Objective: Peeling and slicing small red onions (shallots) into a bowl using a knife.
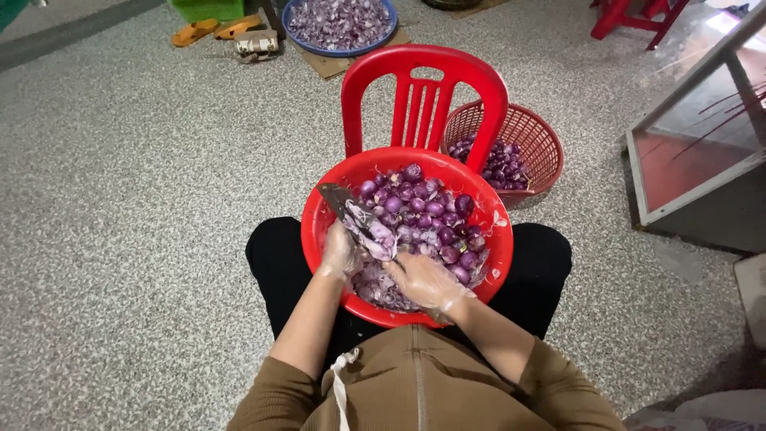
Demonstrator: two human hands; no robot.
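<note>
Red basin (pixel 319 231): glossy plastic. Knife (pixel 345 203) blade: dull metal. Both hands in thin clear film gloves (crinkled). Shallots (pixel 423 209): smooth, shiny skins. Woven-look plastic basket (pixel 542 140). Floor (pixel 144 175): rough speckled stone, matt.

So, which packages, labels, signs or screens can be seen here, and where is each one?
No labels, signs or screens show.
Flattened brown cardboard: on the floor at the top, under the blue basin of purple peels.
The rest are open containers: red basin on the person's lap, red basket behind the red chair.
</note>
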